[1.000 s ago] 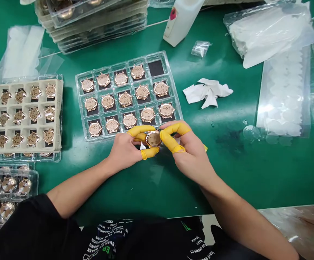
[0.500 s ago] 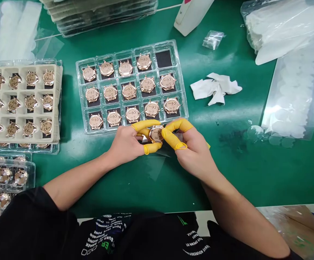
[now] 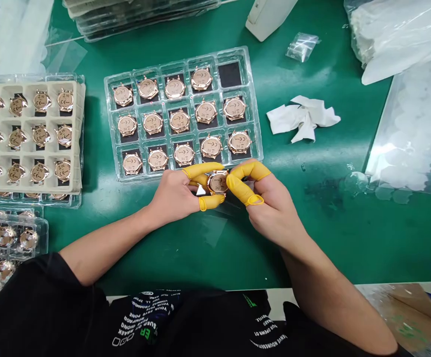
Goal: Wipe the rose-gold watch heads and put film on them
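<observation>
My left hand (image 3: pixel 176 193), with yellow finger cots on its fingertips, grips a rose-gold watch case (image 3: pixel 217 183) between thumb and fingers. Its back, with printed marks, faces up. A small white triangle (image 3: pixel 200 190) shows by the left fingers; what it belongs to is unclear. At the right edge of the case, the thumb and index finger of my right hand (image 3: pixel 265 198), also in yellow cots, are pinched together. Whatever they hold is hidden. Just beyond both hands lies a clear plastic tray (image 3: pixel 257 106) of similar watch cases, its far right compartment showing only a black pad.
Stacked trays of watch cases (image 3: pixel 82 144) stand at the left. To the right are a crumpled white cloth (image 3: pixel 304 119), a small clear bag (image 3: pixel 302 47) and a sheet of round clear films (image 3: pixel 404 134). More stacked trays (image 3: pixel 144 17) sit at the back.
My right thumb and index finger have shifted slightly right along the edge of the watch case. The left hand keeps its grip. The whole view has shifted a little.
</observation>
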Tool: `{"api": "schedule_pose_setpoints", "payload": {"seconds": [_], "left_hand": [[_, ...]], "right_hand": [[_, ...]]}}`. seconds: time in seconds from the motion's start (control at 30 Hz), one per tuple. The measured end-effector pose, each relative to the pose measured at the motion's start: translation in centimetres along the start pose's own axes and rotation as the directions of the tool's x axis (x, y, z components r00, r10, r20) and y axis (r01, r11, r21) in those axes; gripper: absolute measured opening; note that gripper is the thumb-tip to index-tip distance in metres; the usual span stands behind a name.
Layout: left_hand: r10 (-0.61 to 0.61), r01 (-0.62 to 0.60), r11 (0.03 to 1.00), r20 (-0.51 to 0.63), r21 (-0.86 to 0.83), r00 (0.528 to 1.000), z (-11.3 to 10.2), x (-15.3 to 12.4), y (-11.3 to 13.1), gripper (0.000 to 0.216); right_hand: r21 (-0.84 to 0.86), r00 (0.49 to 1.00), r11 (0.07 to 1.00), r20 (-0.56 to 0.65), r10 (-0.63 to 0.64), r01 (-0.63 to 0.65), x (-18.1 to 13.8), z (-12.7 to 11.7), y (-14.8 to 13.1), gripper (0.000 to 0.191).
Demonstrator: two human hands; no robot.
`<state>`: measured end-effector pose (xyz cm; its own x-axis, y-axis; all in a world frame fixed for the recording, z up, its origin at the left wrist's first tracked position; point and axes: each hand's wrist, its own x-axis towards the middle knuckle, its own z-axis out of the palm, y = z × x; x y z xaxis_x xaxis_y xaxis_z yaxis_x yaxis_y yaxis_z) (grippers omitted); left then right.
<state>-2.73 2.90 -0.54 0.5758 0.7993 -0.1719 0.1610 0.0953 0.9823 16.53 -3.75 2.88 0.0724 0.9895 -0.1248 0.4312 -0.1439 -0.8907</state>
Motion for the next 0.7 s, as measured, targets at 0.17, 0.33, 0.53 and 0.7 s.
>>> {"api": "schedule_pose_setpoints", "payload": {"seconds": [0.17,0.33,0.53,0.7], "left_hand": [[0.0,0.0,1.0,-0.014,0.009,1.0,0.11,-0.04,-0.06,0.061],[-0.012,0.012,1.0,-0.009,0.004,1.0,0.15,-0.04,-0.07,0.063],[0.001,-0.001,0.999,-0.011,0.042,1.0,0.09,0.07,-0.11,0.064],[0.006,-0.006,0.999,-0.006,0.041,1.0,0.12,0.07,0.01,0.064]], "right_hand": [[0.077,1.0,0.997,0.019,0.008,-0.009,-0.12,0.12,0.12,0.02],[0.024,1.0,1.0,-0.006,-0.008,0.008,-0.14,0.29,0.26,0.017],[-0.013,1.0,1.0,-0.017,-0.022,0.022,-0.16,0.29,0.55,0.005],[-0.016,1.0,1.0,-0.013,-0.004,0.004,-0.14,0.27,0.73,0.008]]}}
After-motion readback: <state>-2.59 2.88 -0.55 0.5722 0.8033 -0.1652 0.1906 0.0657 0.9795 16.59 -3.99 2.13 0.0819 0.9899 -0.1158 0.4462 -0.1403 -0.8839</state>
